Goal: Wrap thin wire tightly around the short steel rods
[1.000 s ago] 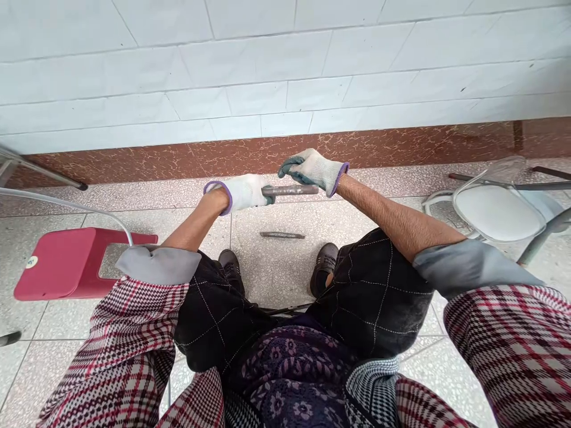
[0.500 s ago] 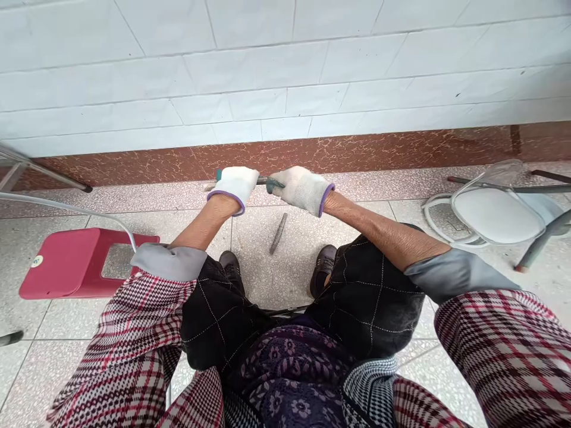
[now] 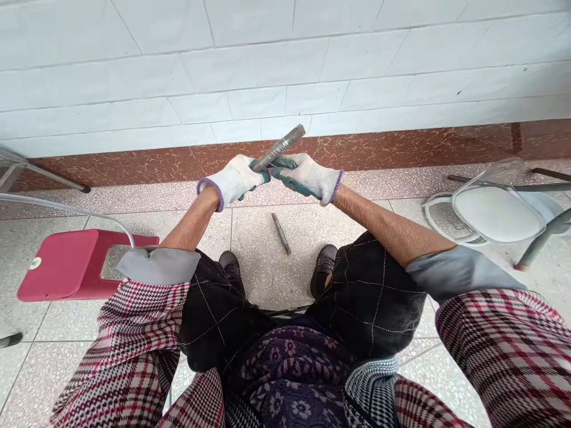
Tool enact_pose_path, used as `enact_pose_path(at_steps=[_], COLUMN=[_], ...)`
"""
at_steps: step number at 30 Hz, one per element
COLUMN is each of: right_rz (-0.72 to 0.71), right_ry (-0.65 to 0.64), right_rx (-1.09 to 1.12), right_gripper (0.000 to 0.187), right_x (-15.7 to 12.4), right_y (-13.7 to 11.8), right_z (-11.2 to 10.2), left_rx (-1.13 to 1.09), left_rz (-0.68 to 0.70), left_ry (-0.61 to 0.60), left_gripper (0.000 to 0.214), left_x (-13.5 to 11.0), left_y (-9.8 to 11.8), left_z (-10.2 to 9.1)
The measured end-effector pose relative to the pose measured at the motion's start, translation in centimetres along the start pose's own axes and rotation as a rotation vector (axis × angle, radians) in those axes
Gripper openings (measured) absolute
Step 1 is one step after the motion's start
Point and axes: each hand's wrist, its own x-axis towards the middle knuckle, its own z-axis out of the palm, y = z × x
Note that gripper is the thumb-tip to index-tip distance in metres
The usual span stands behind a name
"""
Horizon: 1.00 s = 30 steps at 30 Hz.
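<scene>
A grey metal rod [image 3: 291, 138] wound with thin wire rises at a slant in front of me, its free end up and to the right. My left hand [image 3: 236, 178], in a white glove with green-coated fingers, is closed around its lower end. Against the rod's lower side is my right hand [image 3: 307, 176], gloved alike, with thumb and fingers brought together. What lies between those fingertips is too small to make out. On the floor between my shoes, a second metal rod [image 3: 281, 233] lies at a slant, apart from both hands.
A red plastic stool [image 3: 62, 261] stands on the left, with a pale curved tube [image 3: 89, 208] over it. At the right is a chair with a white seat [image 3: 497, 214]. The tiled wall [image 3: 250, 65] with its brown skirting [image 3: 147, 169] runs along the front.
The held rod has swung from nearly level to slanting up and right, and both hands have turned, showing their green-coated fingers. The floor rod has turned to the opposite slant.
</scene>
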Motion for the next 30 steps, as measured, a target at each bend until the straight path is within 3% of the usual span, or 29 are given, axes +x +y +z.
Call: enact_pose_path(at_steps=[4, 7, 10, 14, 17, 24, 27, 30], right_rz=[0.077, 0.137, 0.114, 0.061, -0.008, -0.191, -0.228, -0.19], right_ry=[0.047, 0.046, 0.071, 0.125, 0.152, 0.12, 0.06, -0.012], right_rx=[0.29, 0.414, 0.462, 0.436, 0.298, -0.219, -0.562, -0.732], right_gripper=[0.023, 0.028, 0.027, 0.028, 0.025, 0.02, 0.02, 0.021], right_x=[0.6, 1.0, 1.0, 0.9, 0.6, 0.3, 0.2, -0.3], right_y=[0.3, 0.8, 0.9, 0.4, 0.1, 1.0, 1.9, 2.4], right_z=[1.3, 1.7, 1.3, 0.0, -0.5, 0.3, -0.6, -1.3], left_rx=[0.077, 0.173, 0.021, -0.318, -0.422, -0.474, -0.31, 0.036], left_rz=[-0.06, -0.061, 0.01, 0.005, -0.049, 0.027, -0.033, -0.086], left_ry=[0.203, 0.25, 0.202, 0.001, -0.073, -0.031, 0.044, 0.163], left_gripper=[0.031, 0.034, 0.039, 0.045, 0.042, 0.053, 0.046, 0.035], left_x=[1.9, 2.6, 1.7, -0.5, -1.4, -0.2, 0.7, 1.8], left_y=[0.1, 0.2, 0.4, 0.5, 0.8, 1.0, 0.2, -0.7], left_z=[1.0, 1.9, 2.1, 1.1, 0.5, 1.6, 1.9, 1.8])
